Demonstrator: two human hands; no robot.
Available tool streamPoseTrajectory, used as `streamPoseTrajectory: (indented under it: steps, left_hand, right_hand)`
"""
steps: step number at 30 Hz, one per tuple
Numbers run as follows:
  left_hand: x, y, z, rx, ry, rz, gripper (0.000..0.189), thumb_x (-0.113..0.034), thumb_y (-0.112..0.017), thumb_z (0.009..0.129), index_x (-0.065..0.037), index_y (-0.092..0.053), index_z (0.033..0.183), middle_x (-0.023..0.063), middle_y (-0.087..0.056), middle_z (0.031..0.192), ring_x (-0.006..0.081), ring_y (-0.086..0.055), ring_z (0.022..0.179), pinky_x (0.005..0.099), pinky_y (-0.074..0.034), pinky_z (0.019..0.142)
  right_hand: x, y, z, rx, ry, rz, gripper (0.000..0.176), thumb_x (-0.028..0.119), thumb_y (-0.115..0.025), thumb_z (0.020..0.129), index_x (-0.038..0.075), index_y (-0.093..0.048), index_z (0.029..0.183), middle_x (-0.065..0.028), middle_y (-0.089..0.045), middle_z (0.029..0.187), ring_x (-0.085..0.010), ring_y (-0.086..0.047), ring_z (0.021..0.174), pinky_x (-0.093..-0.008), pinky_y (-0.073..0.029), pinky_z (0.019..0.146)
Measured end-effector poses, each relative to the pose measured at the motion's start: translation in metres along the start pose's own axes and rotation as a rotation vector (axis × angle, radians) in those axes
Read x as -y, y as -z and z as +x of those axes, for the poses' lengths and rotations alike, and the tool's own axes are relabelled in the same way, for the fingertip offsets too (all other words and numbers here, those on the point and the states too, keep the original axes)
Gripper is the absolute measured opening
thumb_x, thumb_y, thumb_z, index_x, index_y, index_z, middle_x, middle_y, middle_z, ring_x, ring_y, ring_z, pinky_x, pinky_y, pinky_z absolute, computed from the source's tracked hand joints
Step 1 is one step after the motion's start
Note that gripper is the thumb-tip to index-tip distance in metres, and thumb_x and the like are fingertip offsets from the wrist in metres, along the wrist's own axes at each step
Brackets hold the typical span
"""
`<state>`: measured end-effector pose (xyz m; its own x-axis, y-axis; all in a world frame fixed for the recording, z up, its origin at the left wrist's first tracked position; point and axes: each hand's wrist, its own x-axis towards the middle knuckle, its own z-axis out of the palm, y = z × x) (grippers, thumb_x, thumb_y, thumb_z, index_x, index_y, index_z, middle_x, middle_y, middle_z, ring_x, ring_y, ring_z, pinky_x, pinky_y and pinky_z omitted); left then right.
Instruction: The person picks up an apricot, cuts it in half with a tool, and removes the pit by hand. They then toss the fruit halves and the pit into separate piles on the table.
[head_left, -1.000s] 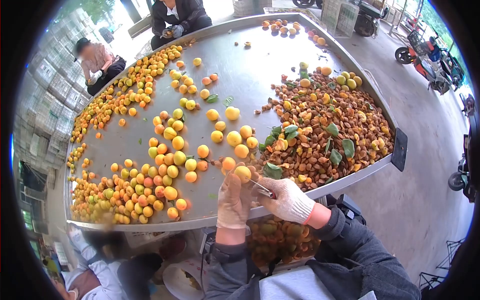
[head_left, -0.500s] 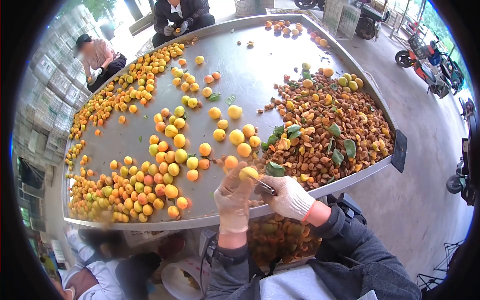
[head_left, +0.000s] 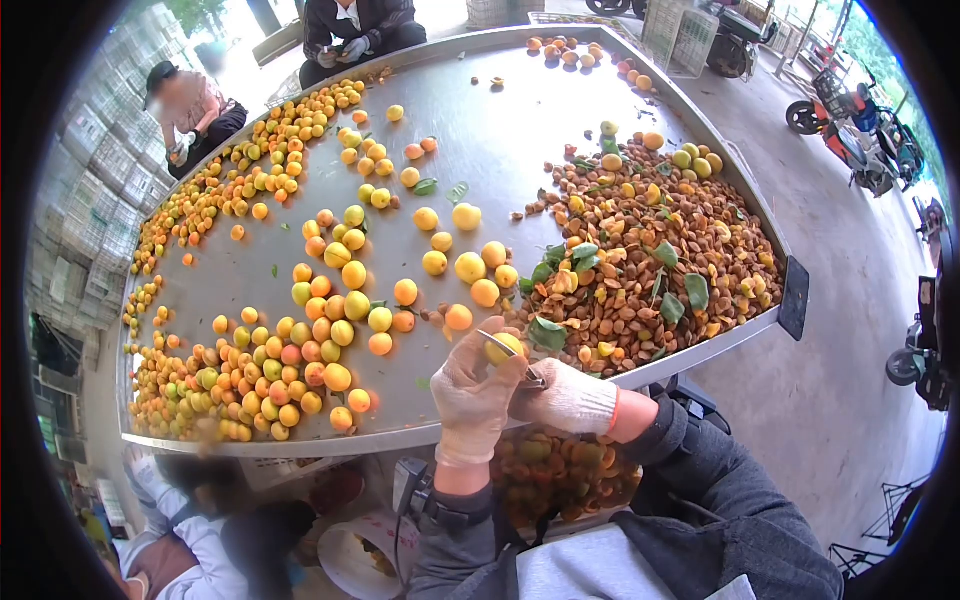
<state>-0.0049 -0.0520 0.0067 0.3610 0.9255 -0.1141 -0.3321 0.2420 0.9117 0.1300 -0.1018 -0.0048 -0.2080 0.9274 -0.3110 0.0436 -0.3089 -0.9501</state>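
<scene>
My left hand (head_left: 468, 395), in a pale glove, has its fingers wrapped round a yellow apricot (head_left: 503, 347) above the table's near edge. My right hand (head_left: 565, 398), in a white knit glove, grips a small metal knife (head_left: 530, 375). The thin blade lies across the top of the apricot, touching it. The two hands are close together. Just beyond them a heap of brown apricot stones (head_left: 640, 270) with green leaves covers the right of the metal table (head_left: 480, 110). Many whole apricots (head_left: 290, 375) lie to the left.
Below the hands is a container of apricot pieces (head_left: 565, 475). A white bucket (head_left: 350, 560) stands lower left. Two people (head_left: 350, 35) (head_left: 190, 120) sit at the far side, another (head_left: 190, 550) at lower left. Stacked crates (head_left: 95, 170) and scooters (head_left: 860, 130) are around.
The knife blade has moved from the apricot's right side to across its top. My left hand has turned a little round the fruit, and my right hand has shifted slightly left.
</scene>
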Motion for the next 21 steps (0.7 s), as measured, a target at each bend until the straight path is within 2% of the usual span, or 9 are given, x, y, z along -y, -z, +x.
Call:
streamPoseTrajectory:
  steps: [5, 8, 10, 11, 12, 13, 15, 18, 21]
  left_hand:
    - [-0.004, 0.007, 0.003, 0.126, 0.048, 0.006, 0.049, 0.006, -0.070, 0.082, 0.007, -0.053, 0.128, 0.0114, -0.066, 0.112, 0.0134, -0.063, 0.096, 0.0253, -0.054, 0.082]
    - [0.000, 0.007, 0.008, 0.076, 0.039, -0.103, 0.049, 0.006, -0.070, 0.083, 0.004, -0.054, 0.129, 0.0101, -0.066, 0.114, 0.0130, -0.064, 0.095, 0.0239, -0.054, 0.081]
    - [0.000, 0.010, 0.011, 0.006, 0.033, -0.199, 0.048, 0.006, -0.069, 0.083, 0.003, -0.055, 0.129, 0.0086, -0.065, 0.114, 0.0127, -0.064, 0.094, 0.0230, -0.054, 0.080]
    - [-0.001, 0.013, 0.012, -0.020, 0.011, -0.169, 0.048, 0.005, -0.070, 0.082, 0.001, -0.057, 0.128, 0.0063, -0.065, 0.113, 0.0124, -0.063, 0.094, 0.0230, -0.054, 0.080]
    - [-0.001, 0.014, 0.012, -0.047, -0.011, -0.141, 0.048, 0.003, -0.072, 0.082, -0.001, -0.058, 0.128, 0.0040, -0.064, 0.111, 0.0121, -0.063, 0.093, 0.0231, -0.054, 0.080]
    - [0.001, 0.011, 0.012, -0.046, -0.008, -0.139, 0.048, 0.003, -0.072, 0.082, -0.001, -0.058, 0.128, 0.0040, -0.064, 0.111, 0.0121, -0.063, 0.093, 0.0231, -0.054, 0.080]
    - [0.008, -0.001, 0.008, 0.069, -0.143, 0.289, 0.047, 0.000, -0.075, 0.080, -0.003, -0.061, 0.125, 0.0001, -0.062, 0.105, 0.0108, -0.061, 0.093, 0.0227, -0.053, 0.076]
    - [0.016, -0.006, 0.008, 0.106, -0.264, 0.530, 0.046, -0.003, -0.077, 0.080, -0.002, -0.061, 0.123, 0.0010, -0.061, 0.099, 0.0123, -0.060, 0.094, 0.0245, -0.052, 0.075]
    - [0.010, -0.009, 0.005, 0.177, -0.419, 0.697, 0.040, 0.005, -0.072, 0.079, -0.002, -0.062, 0.118, 0.0045, -0.063, 0.100, 0.0148, -0.062, 0.090, 0.0274, -0.050, 0.082]
  right_hand:
    - [-0.013, -0.002, -0.003, 0.067, -0.058, 0.165, 0.016, 0.012, -0.059, 0.087, 0.002, -0.069, 0.096, -0.0049, -0.067, 0.077, -0.0101, -0.058, 0.064, -0.0281, -0.048, 0.059]
    - [-0.006, 0.001, -0.006, -0.074, 0.199, -0.021, 0.015, 0.012, -0.059, 0.088, 0.004, -0.070, 0.096, -0.0039, -0.066, 0.077, -0.0083, -0.058, 0.063, -0.0251, -0.046, 0.056]
    - [0.014, 0.017, -0.023, -0.165, -0.100, -0.065, 0.019, 0.004, -0.062, 0.085, 0.003, -0.069, 0.103, 0.0009, -0.068, 0.084, -0.0104, -0.061, 0.084, -0.0281, -0.050, 0.076]
    - [0.028, 0.024, -0.027, -0.202, 0.092, -0.083, 0.015, 0.002, -0.060, 0.086, 0.004, -0.069, 0.098, -0.0002, -0.066, 0.076, -0.0086, -0.061, 0.075, -0.0252, -0.050, 0.068]
    - [0.047, 0.029, -0.035, -0.301, -0.076, -0.005, 0.014, 0.002, -0.059, 0.086, 0.004, -0.068, 0.097, 0.0006, -0.061, 0.071, -0.0057, -0.058, 0.065, -0.0209, -0.045, 0.059]
    - [0.047, 0.029, -0.033, -0.349, -0.025, 0.116, 0.012, 0.003, -0.061, 0.086, 0.005, -0.068, 0.096, 0.0019, -0.059, 0.070, -0.0039, -0.055, 0.063, -0.0191, -0.042, 0.056]
    - [0.041, 0.028, -0.029, -0.417, 0.065, 0.199, 0.013, 0.007, -0.065, 0.086, 0.005, -0.066, 0.099, 0.0005, -0.059, 0.077, -0.0054, -0.055, 0.070, -0.0221, -0.045, 0.062]
    - [0.029, 0.031, -0.020, -0.458, 0.090, -0.110, 0.042, 0.025, -0.075, 0.079, 0.004, -0.060, 0.112, -0.0065, -0.063, 0.088, -0.0137, -0.060, 0.082, -0.0293, -0.050, 0.074]
    - [0.029, 0.037, -0.019, -0.406, 0.072, -0.168, 0.044, 0.028, -0.076, 0.077, 0.003, -0.060, 0.110, -0.0079, -0.063, 0.087, -0.0153, -0.061, 0.081, -0.0304, -0.050, 0.074]
